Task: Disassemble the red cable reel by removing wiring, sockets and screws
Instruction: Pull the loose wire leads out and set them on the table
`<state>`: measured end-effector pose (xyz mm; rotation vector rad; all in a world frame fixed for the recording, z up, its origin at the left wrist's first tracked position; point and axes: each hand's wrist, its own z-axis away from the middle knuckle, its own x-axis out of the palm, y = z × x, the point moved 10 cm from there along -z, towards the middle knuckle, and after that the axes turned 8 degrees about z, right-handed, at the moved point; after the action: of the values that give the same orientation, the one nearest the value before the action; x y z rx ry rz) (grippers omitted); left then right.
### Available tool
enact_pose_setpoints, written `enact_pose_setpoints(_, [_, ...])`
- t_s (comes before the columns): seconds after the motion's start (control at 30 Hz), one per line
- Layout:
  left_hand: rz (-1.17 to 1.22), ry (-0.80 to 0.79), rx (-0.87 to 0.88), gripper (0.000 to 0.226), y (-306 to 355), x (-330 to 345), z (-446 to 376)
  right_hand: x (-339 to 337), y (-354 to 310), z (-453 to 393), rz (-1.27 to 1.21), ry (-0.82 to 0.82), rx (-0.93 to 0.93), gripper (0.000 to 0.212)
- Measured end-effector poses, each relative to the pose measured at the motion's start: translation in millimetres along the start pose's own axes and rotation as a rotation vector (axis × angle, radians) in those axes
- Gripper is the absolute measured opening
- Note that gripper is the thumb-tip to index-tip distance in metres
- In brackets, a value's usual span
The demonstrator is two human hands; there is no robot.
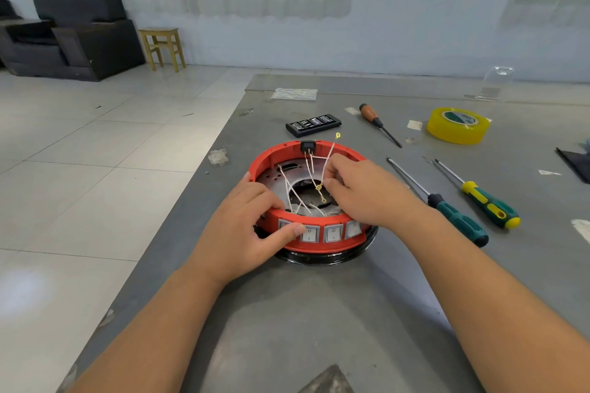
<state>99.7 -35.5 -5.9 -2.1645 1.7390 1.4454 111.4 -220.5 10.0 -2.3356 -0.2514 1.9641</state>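
Grey table (319, 313): left hand (245, 226) grips red cable reel (319, 244) rim; right hand (367, 191) pinches white wires (325, 166).

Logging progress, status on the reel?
Left hand grips red reel rim. Right hand pinches white wires inside. Nothing in the way.

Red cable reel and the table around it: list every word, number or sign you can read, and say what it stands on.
"O" and "I": rocker switches on the red cable reel, legible on the two middle ones.
Yellow tape roll: green and white print on the core label, too blurred to read.
Black bit case: no legible markings.
Screwdrivers: no readable text.
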Motion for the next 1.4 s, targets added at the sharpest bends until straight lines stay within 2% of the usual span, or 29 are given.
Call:
enact_pose_setpoints(0.17, [0.037,-0.024,-0.058,0.043,1.2,-1.6,0.6,-2.2,-3.9,13.7,-0.021,0.009,0.022,0.009])
enact_pose_setpoints(0.3, [0.038,0.036,-0.079,0.043,10.1,-12.0,-1.3,2.2,-15.2,26.2,0.032,-0.059,0.004,0.012])
enact_pose_setpoints(0.43, [0.051,0.083,-0.136,0.044,14.6,-13.8,7.2,5.5,-27.9,43.0,0.059,-0.054,-0.017,0.013])
enact_pose_setpoints(0.57, [0.037,0.174,-0.083,0.043,25.6,-18.0,28.9,7.4,-39.0,62.8,0.08,-0.026,-0.04,0.015])
enact_pose_setpoints(0.67, [0.011,0.134,-0.065,0.044,28.2,-16.5,32.3,3.3,-41.5,70.0,0.049,-0.004,-0.037,0.014])
enact_pose_setpoints(0.77, [0.045,0.064,-0.115,0.049,27.0,-19.8,25.5,-7.0,-40.0,67.0,-0.023,0.045,-0.028,0.009])
enact_pose_setpoints(0.83, [0.121,0.103,-0.181,0.046,24.6,-30.9,16.7,-17.7,-34.6,59.9,-0.093,0.095,-0.01,0.007])
enact_pose_setpoints(0.9, [0.158,0.127,-0.236,0.033,24.7,-37.2,3.2,-28.5,-29.4,49.8,-0.181,0.137,-0.008,0.006])
enact_pose_setpoints(1.0, [0.224,0.006,-0.303,0.012,23.6,-21.6,-22.2,-40.9,-24.8,34.8,-0.316,0.177,-0.034,0.004])
enact_pose_setpoints(1.07, [0.245,-0.048,-0.332,0.007,21.6,-11.0,-36.6,-43.1,-21.3,26.7,-0.39,0.175,-0.039,0.003])
enact_pose_setpoints(1.17, [0.331,-0.025,-0.409,0.001,11.7,-5.3,-51.2,-42.3,-15.6,17.5,-0.475,0.168,-0.044,0.002])
enact_pose_setpoints(1.3, [0.538,-0.005,-0.544,0.008,-6.4,5.3,-57.2,-37.4,-4.9,10.0,-0.639,0.144,-0.041,0.006])
enact_pose_setpoints(1.4, [0.602,0.049,-0.621,0.011,-18.3,6.8,-57.3,-39.6,13.0,7.2,-0.674,0.204,0.005,0.007])
